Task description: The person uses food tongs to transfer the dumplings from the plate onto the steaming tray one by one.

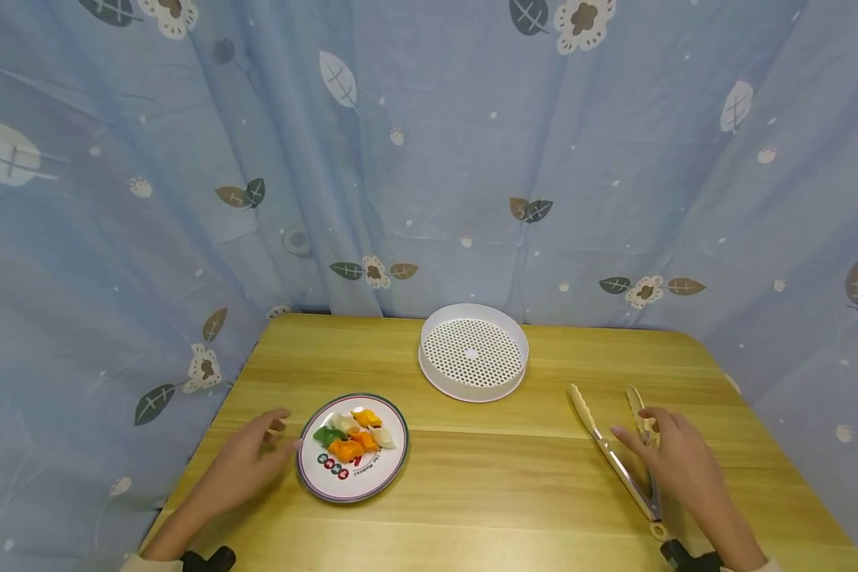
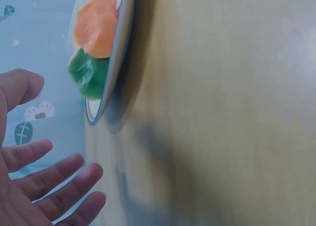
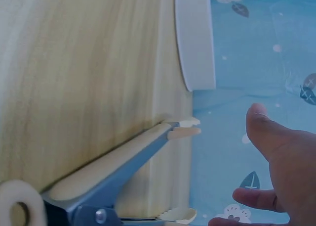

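We hover our open right hand [image 1: 675, 457] over the tongs [image 1: 618, 457], handles toward us, our open left hand [image 1: 246, 461] beside the plate [image 1: 353, 486]

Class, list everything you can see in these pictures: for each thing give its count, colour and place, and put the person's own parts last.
Table: one, light wood, filling the foreground.
Curtain: one, pale blue with leaf and flower print, behind and beside the table.
Steamer tray: one, white, round, perforated base, at the far middle of the table.
Plate: one, white with dark rim, near left of the table.
Food pieces: several, orange, green and whitish, on the plate.
Tongs: one pair, cream tips with metal arms, lying open at the right.
Left hand: one, fingers relaxed, beside the plate's left edge.
Right hand: one, fingers over the tongs' right arm.
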Action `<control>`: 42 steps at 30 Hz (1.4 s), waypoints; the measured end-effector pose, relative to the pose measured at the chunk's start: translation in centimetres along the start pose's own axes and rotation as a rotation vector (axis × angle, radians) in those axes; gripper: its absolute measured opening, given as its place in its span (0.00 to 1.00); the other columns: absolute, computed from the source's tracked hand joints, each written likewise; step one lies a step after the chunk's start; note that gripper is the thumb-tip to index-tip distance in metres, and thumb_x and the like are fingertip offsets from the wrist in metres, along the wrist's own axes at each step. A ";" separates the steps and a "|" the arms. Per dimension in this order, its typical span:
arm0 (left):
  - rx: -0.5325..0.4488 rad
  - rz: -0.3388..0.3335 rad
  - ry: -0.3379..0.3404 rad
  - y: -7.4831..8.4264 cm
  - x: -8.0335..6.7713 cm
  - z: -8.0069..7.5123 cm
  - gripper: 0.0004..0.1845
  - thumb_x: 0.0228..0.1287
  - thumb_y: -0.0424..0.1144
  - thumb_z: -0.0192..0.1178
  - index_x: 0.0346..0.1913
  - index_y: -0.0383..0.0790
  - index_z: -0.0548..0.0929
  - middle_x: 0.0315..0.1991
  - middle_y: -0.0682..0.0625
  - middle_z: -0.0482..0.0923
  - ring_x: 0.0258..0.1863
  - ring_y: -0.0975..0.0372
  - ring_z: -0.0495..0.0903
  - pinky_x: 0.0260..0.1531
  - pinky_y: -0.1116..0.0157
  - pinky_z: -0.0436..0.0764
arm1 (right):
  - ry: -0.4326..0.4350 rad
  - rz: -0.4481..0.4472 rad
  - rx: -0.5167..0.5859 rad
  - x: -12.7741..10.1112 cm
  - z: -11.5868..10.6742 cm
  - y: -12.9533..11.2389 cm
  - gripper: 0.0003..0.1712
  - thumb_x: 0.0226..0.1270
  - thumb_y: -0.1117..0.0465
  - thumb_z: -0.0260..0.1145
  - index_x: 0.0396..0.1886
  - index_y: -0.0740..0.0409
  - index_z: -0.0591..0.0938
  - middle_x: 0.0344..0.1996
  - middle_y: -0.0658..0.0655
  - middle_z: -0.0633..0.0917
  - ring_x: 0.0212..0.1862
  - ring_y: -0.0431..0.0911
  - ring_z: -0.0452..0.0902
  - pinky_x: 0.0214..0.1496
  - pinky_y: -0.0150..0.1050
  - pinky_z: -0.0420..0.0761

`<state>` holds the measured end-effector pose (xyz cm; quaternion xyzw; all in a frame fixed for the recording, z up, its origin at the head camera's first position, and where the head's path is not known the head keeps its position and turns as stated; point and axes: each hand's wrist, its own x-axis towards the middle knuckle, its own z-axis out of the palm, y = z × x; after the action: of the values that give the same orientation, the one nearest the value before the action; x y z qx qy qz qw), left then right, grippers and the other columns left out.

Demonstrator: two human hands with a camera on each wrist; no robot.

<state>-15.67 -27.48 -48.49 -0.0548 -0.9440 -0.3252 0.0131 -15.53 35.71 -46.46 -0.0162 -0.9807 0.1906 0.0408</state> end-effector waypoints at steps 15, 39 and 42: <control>-0.085 -0.120 -0.046 0.0 -0.3 2.1 0.32 0.69 0.51 0.68 0.67 0.37 0.74 0.50 0.44 0.79 0.45 0.57 0.78 0.46 0.55 0.79 | -0.096 0.068 0.037 -0.4 1.3 0.6 0.65 0.69 0.27 0.59 0.73 0.84 0.56 0.58 0.89 0.67 0.51 0.78 0.73 0.45 0.69 0.76; -0.196 -0.139 -0.082 -0.9 -0.1 3.0 0.37 0.58 0.46 0.78 0.67 0.36 0.75 0.47 0.47 0.77 0.41 0.58 0.74 0.41 0.63 0.76 | -0.087 0.106 -0.027 -0.8 3.5 1.1 0.49 0.61 0.26 0.67 0.31 0.75 0.74 0.26 0.67 0.75 0.25 0.52 0.71 0.26 0.46 0.72; -0.213 -0.138 -0.084 -1.0 -0.1 3.0 0.38 0.57 0.45 0.78 0.67 0.36 0.74 0.47 0.47 0.77 0.41 0.58 0.74 0.41 0.63 0.76 | -0.085 0.103 -0.031 -0.8 3.7 1.2 0.49 0.61 0.26 0.67 0.31 0.76 0.74 0.27 0.68 0.75 0.26 0.53 0.70 0.27 0.46 0.73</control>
<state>-15.65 -26.39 -51.46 -0.0044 -0.9054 -0.4210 -0.0547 -15.06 35.39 -50.37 -0.0593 -0.9822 0.1778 -0.0113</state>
